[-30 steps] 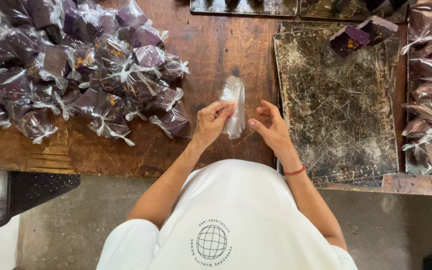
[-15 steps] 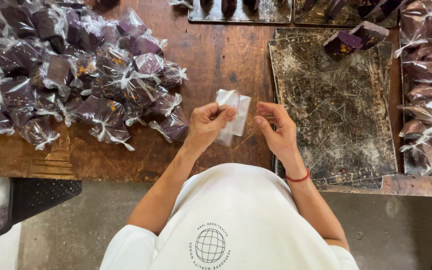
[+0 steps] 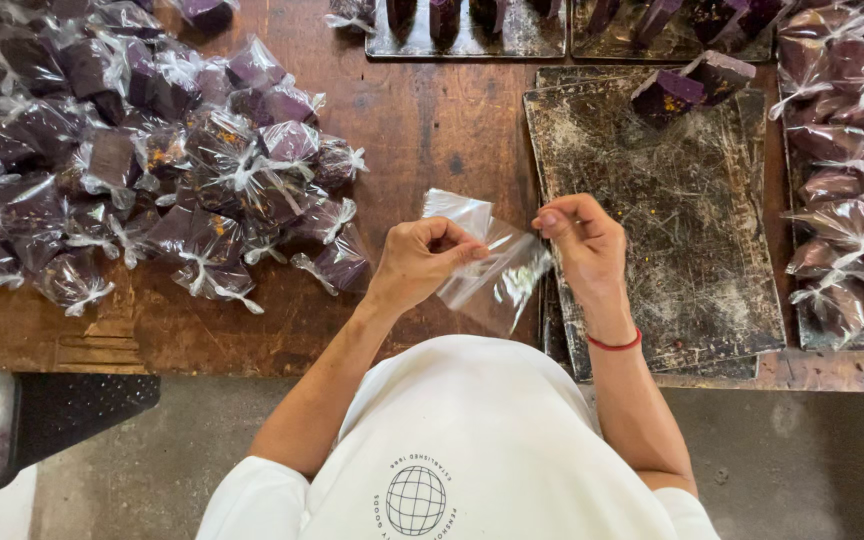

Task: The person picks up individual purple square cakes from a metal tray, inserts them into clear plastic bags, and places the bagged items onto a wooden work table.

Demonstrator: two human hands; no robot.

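Both hands are holding a clear, crinkly plastic bag (image 3: 492, 265) just above the brown wooden tabletop (image 3: 422, 130). The left hand (image 3: 420, 262) is pinching one edge; the right hand (image 3: 582, 240) is pinching the other. A moment ago the bag was flat and upright; now it is opening up. Farther off, two purple cake blocks (image 3: 690, 82) are sitting on a scratched metal tray (image 3: 672, 220).

Clear plastic bag (image 3: 492, 262) now tilted, spread wider between left hand (image 3: 422, 260) and right hand (image 3: 580, 240); mouth possibly opening; hands farther apart.
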